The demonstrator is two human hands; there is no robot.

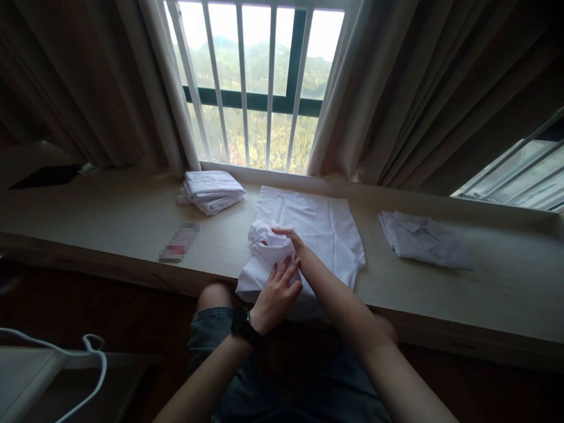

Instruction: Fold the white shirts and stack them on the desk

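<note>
A big window (258,88) with white bars fills the top of the view, with green hills outside. Long brown curtains (396,88) hang on both sides of it.

Under the window runs a long, pale wooden table (110,205). It goes from one side of the view to the other.

In the middle of the table lies a white shirt (321,226). Its far part is spread flat. Its near part is bunched up at the table's front edge, and a bit of it hangs over the edge.

To the right, well apart from it, lies another white shirt (423,241), loosely folded. To the left, near the window, sits a neat stack of folded white cloth (211,191).

The person sits at the table in dark denim shorts (211,332), one bare knee close to the table's edge.

The left hand (277,294) lies on the bunched part of the white shirt, fingers spread flat, pressing down on the cloth. A black watch (244,326) is on that wrist.

The right hand (293,239) reaches across over the left one. Its fingers are curled shut on a fold of the white shirt at the top of the bunch.

A small blurred red and white thing (180,242) lies flat on the table, left of the hands. A dark flat thing (46,175) lies far left. A white cord (94,352) loops at the bottom left.
</note>
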